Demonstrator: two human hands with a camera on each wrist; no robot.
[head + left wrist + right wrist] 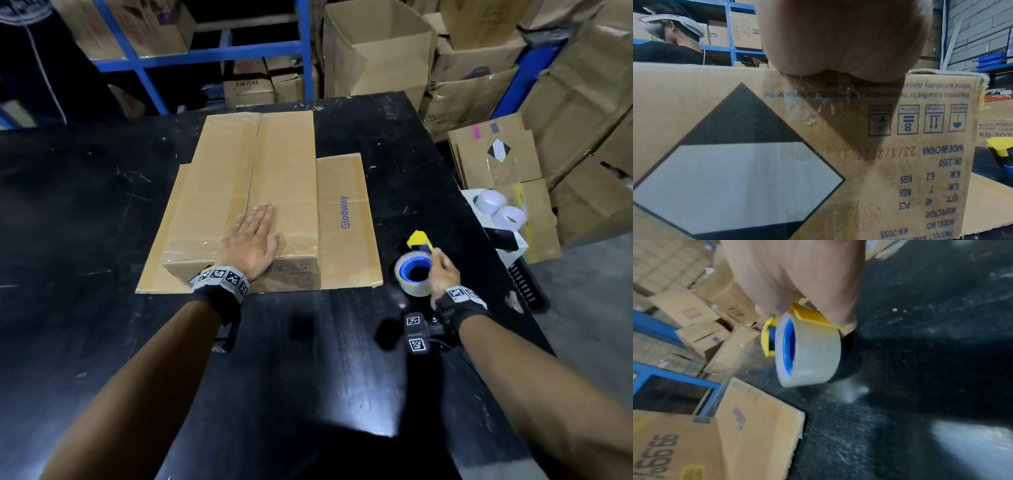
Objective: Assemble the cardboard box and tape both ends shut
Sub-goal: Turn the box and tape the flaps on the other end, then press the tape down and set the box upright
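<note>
A brown cardboard box (274, 164) lies on a flat cardboard sheet (346, 240) in the middle of the black table (102, 205), its top flaps folded closed. A glossy band of clear tape shows on the top near the front end. My left hand (255, 233) presses flat on the top at that near end, fingers straight. In the left wrist view the heel of the palm (838, 40) sits on the top edge above the printed end face (818, 162). To the right of the box, my right hand (440, 267) grips a yellow and blue tape dispenser (412, 270) with a clear roll (813, 353), low over the table.
Two spare tape rolls (496, 205) lie off the table's right edge among flattened cartons. Stacked boxes and blue shelving (205, 51) stand behind the table, with an open carton (376, 51) at the back. Another person (674, 40) stands beyond the box.
</note>
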